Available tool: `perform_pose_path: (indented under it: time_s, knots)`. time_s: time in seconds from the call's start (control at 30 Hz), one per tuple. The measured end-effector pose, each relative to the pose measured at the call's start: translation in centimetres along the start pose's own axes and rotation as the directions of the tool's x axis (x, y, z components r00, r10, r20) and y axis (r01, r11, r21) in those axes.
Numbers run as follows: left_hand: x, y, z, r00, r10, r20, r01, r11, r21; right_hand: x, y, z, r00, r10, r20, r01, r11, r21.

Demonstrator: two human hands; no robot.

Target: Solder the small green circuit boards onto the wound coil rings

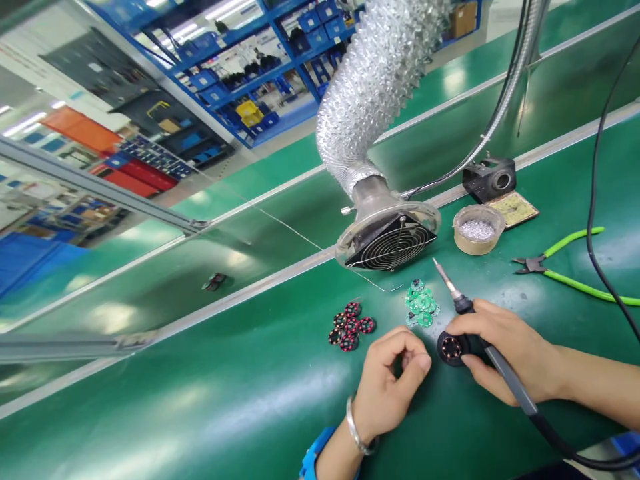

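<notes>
My right hand [515, 347] is closed around a soldering iron [463, 303], whose tip points up and to the left. The thumb and index finger of that hand also grip a black round part [451, 348] with a ring of coppery spots in its face. Just left of it, my left hand [395, 383] has its fingers curled and the thumb against them; whatever it holds, if anything, is hidden. Beyond the hands lie a pile of small green circuit boards [423, 305] and a cluster of small black-and-red wound rings [351, 325].
A fume extractor hood [393, 240] on a silver duct [370, 87] hangs above the green bench [200, 400]. At the right are a soldering iron stand [487, 180], a yellow sponge [515, 208], a tub of metal shavings [479, 230], green-handled cutters [535, 265] and a black cable [595, 200].
</notes>
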State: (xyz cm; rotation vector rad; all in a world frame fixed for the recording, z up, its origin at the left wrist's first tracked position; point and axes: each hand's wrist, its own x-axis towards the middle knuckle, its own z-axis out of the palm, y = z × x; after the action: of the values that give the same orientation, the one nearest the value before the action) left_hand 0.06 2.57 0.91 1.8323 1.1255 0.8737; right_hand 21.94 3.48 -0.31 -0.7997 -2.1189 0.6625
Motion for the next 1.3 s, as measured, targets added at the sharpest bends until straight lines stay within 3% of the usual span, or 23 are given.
perform_pose_path:
  time_s: [0.17,0.37,0.47,0.57,0.63,0.83,1.0,1.1,1.2,1.3]
  knots:
    - [0.2,-0.9,0.1,0.989,0.133,0.059,-0.142,0.971,0.191,0.2,0.1,0.8,0.997,0.050,0.060,-0.047,0.997,-0.061]
    - [0.7,-1.4,0.6,0.934,0.336,0.122,-0.357,0.882,0.307,-0.2,0.3,1.5,0.999,0.027,0.045,-0.023,0.996,-0.091]
    - [0.7,-1.2,0.4,0.950,0.298,0.091,-0.311,0.924,0.221,-0.4,0.3,1.7,0.999,0.028,0.042,-0.023,0.993,-0.114]
    - [0.4,-1.1,0.1,0.979,0.190,-0.078,-0.183,0.980,0.082,-0.4,0.3,1.9,0.998,0.036,0.042,-0.030,0.990,-0.141]
    - [0.4,-1.1,-0.2,0.978,0.164,-0.129,-0.160,0.986,0.041,-0.4,0.3,2.0,0.998,0.036,0.044,-0.030,0.989,-0.146]
    - [0.8,-1.1,0.0,0.939,0.314,0.138,-0.338,0.915,0.218,-0.3,0.3,1.8,0.999,0.020,0.025,-0.016,0.988,-0.154]
    - [0.7,-1.0,-0.1,0.932,0.322,0.167,-0.359,0.886,0.294,-0.4,0.3,1.9,1.000,-0.020,-0.011,0.019,0.989,-0.144]
    - [0.4,-1.2,-1.1,0.936,0.348,0.060,-0.350,0.891,0.290,-0.8,0.2,2.4,0.994,-0.110,-0.027,0.105,0.984,-0.146]
    - [0.4,-1.7,-1.7,0.946,0.295,-0.137,-0.225,0.897,0.380,-1.2,-0.1,2.8,0.984,-0.175,-0.037,0.168,0.975,-0.149]
    - [0.7,-2.5,-1.4,0.967,0.196,-0.160,-0.093,0.862,0.499,-1.3,-0.5,2.4,0.981,-0.185,-0.061,0.180,0.981,-0.078]
